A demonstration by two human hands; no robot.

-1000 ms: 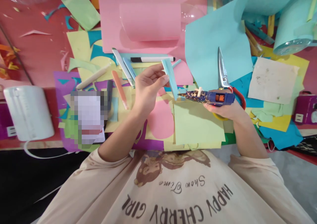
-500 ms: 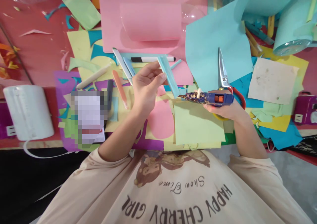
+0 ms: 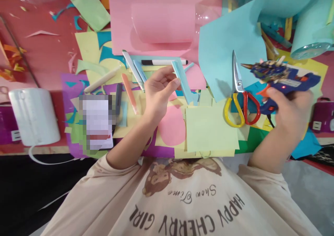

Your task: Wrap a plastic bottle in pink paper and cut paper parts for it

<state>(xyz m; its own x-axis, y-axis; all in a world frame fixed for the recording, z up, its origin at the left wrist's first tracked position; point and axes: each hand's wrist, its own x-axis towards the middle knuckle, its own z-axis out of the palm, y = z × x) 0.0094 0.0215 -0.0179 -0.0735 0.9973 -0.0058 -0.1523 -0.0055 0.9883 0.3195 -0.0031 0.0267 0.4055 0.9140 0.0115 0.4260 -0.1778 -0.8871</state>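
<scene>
My left hand (image 3: 158, 95) is raised over the middle of the table, its fingers pinched on a folded light-blue paper strip (image 3: 182, 80) that slants down to the right. My right hand (image 3: 291, 112) is off to the right, closed round the grip of a blue glue gun (image 3: 281, 75) whose nozzle points left and is crusted with paper bits. The gun is well apart from the strip. Scissors with red and yellow handles (image 3: 238, 98) lie between the two hands on the paper.
Coloured paper sheets and scraps cover the red table: a pink sheet (image 3: 156, 17) at the back, a light-blue sheet (image 3: 229, 45), a pale green square (image 3: 208, 128) near me. A black marker (image 3: 163, 62), paper sticks, a white roll (image 3: 33, 116) at left and a purple power strip (image 3: 323, 116) at right.
My right hand has pulled the glue gun away from the strip's lower end, up and to the right, which uncovers the scissors. The left hand keeps the strip almost in place.
</scene>
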